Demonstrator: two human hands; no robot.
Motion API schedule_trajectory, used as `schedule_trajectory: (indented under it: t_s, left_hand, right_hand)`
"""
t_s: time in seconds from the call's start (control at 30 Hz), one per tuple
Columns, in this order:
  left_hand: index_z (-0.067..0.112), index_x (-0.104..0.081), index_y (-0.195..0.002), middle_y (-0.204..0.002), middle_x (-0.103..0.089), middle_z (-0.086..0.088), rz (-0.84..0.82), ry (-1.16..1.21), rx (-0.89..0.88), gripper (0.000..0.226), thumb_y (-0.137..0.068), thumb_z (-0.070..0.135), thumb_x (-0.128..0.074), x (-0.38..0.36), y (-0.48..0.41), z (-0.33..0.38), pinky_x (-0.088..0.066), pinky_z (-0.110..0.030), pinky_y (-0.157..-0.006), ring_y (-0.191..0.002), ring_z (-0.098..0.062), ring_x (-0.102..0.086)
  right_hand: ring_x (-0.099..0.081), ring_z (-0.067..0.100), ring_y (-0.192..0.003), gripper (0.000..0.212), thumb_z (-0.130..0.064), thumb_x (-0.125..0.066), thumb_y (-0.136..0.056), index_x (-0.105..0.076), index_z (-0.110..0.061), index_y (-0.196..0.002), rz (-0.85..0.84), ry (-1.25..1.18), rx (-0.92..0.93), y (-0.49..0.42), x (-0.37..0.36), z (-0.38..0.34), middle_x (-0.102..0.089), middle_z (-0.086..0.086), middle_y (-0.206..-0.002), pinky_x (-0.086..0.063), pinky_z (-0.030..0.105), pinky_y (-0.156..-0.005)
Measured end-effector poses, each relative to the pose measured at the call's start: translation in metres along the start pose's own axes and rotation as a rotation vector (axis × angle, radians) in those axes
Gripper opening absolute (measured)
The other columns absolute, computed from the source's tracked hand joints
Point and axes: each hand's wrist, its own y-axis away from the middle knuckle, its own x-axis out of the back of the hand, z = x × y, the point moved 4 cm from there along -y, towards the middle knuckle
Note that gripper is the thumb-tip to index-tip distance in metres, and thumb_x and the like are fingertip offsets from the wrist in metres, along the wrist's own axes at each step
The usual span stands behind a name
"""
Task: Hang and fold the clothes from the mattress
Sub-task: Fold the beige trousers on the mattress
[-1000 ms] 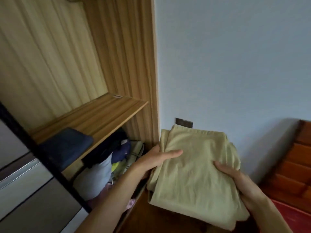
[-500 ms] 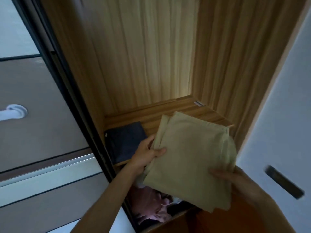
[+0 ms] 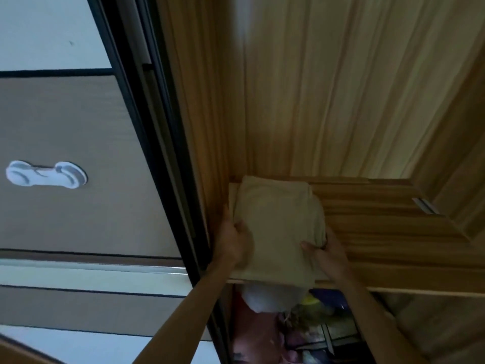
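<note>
While both hands hold it, the folded beige garment point(image 3: 275, 227) lies on the wardrobe shelf point(image 3: 380, 232), hard left, long axis running near-to-far. Left hand point(image 3: 235, 243) curls round its near-left edge. Right hand point(image 3: 329, 252) pinches the near-right corner, thumb on top. Near end overhangs the shelf lip, so it probably needs a straight push away. Both hands are equally close.

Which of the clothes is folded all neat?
The beige garment on the wooden shelf, held by the left hand and right hand. The white cloth and pink clothes below lie bunched up.
</note>
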Motion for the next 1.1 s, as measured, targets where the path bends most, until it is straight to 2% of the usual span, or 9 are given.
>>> schedule_trajectory:
  t_s: [0.07,0.17,0.3,0.43,0.6,0.8,0.9,0.97,1.1]
  left_hand:
    - [0.036,-0.007,-0.154,-0.154,-0.028,-0.006,0.078,-0.301,0.025,0.063,-0.101,0.035,-0.041,-0.014,-0.019,-0.019,-0.027,-0.041,-0.116,-0.14,-0.027,-0.034]
    - [0.022,0.005,-0.155,-0.163,-0.003,-0.014,-0.078,-0.612,-0.067,0.076,-0.097,0.045,-0.038,-0.034,-0.031,-0.044,-0.016,-0.05,-0.12,-0.149,-0.033,-0.012]
    - [0.027,-0.004,-0.157,-0.164,0.003,-0.009,-0.297,-0.824,-0.211,0.09,-0.084,0.078,0.007,-0.056,-0.017,-0.064,0.005,-0.06,-0.117,-0.151,-0.03,0.004]
    - [0.031,0.009,-0.155,-0.163,0.015,-0.005,-0.358,-0.89,-0.166,0.098,-0.079,0.089,-0.008,-0.058,-0.015,-0.07,0.007,-0.061,-0.115,-0.15,-0.028,0.014]
    - [0.031,0.015,-0.154,-0.163,0.017,-0.006,-0.391,-0.949,-0.15,0.104,-0.072,0.092,0.0,-0.059,-0.02,-0.078,-0.004,-0.059,-0.117,-0.15,-0.029,0.014]
    - [0.032,0.018,-0.153,-0.163,0.018,-0.002,-0.406,-0.954,-0.127,0.104,-0.067,0.09,0.01,-0.056,-0.023,-0.07,-0.005,-0.053,-0.119,-0.15,-0.024,0.015]
    - [0.026,-0.003,-0.157,-0.165,0.001,-0.006,-0.305,-1.026,-0.082,0.096,-0.078,0.077,0.016,-0.057,-0.005,-0.058,-0.007,-0.052,-0.119,-0.152,-0.024,0.003]
    - [0.021,-0.029,-0.153,-0.16,-0.026,-0.01,-0.228,-1.036,-0.067,0.08,-0.094,0.065,0.003,-0.057,0.014,-0.052,-0.018,-0.055,-0.117,-0.149,-0.029,-0.017]
    - [0.026,-0.034,-0.149,-0.156,-0.029,-0.008,-0.182,-0.96,-0.004,0.054,-0.097,0.042,-0.033,-0.046,0.057,-0.046,-0.03,-0.047,-0.115,-0.145,-0.03,-0.025]
  right_hand:
    - [-0.05,0.027,-0.129,0.068,-0.024,-0.072,-0.088,-0.038,-0.021,-0.147,0.02,0.118,-0.026,-0.035,-0.014,0.01,-0.053,0.001,-0.138,-0.044,0.038,-0.103]
    - [-0.048,0.03,-0.132,0.073,-0.034,-0.068,-0.09,-0.032,-0.016,-0.151,-0.02,0.278,-0.057,-0.065,-0.037,0.03,-0.047,0.006,-0.147,-0.042,0.041,-0.107]
    - [-0.041,0.034,-0.133,0.077,-0.047,-0.056,-0.093,-0.017,-0.023,-0.155,-0.038,0.491,-0.077,-0.086,-0.048,0.054,-0.033,0.012,-0.153,-0.039,0.047,-0.11]
    - [-0.026,0.028,-0.145,0.106,-0.063,-0.065,-0.081,0.002,-0.03,-0.157,-0.076,0.424,-0.054,-0.083,-0.055,0.059,-0.011,0.003,-0.163,-0.033,0.045,-0.115]
    - [-0.023,0.024,-0.146,0.105,-0.048,-0.065,-0.088,0.012,-0.024,-0.156,-0.152,0.448,-0.016,-0.085,-0.062,0.059,-0.001,0.004,-0.163,-0.025,0.025,-0.11]
    - [-0.018,0.033,-0.148,0.106,-0.053,-0.06,-0.09,0.014,-0.015,-0.156,-0.231,0.557,-0.043,-0.09,-0.058,0.051,0.005,0.015,-0.164,-0.025,0.036,-0.115]
    - [-0.02,0.042,-0.144,0.101,-0.058,-0.055,-0.089,-0.001,-0.006,-0.156,-0.156,0.686,0.034,-0.083,-0.052,0.05,-0.008,0.027,-0.159,-0.025,0.046,-0.115]
    - [-0.03,0.047,-0.137,0.088,-0.058,-0.045,-0.084,-0.029,-0.002,-0.15,-0.078,0.834,0.2,-0.076,-0.05,0.047,-0.026,0.031,-0.152,-0.031,0.053,-0.111]
    - [-0.058,0.037,-0.105,0.039,-0.036,-0.043,-0.071,-0.072,-0.016,-0.088,-0.12,1.014,0.607,-0.051,-0.067,0.027,-0.066,0.013,-0.101,-0.037,0.047,-0.098]
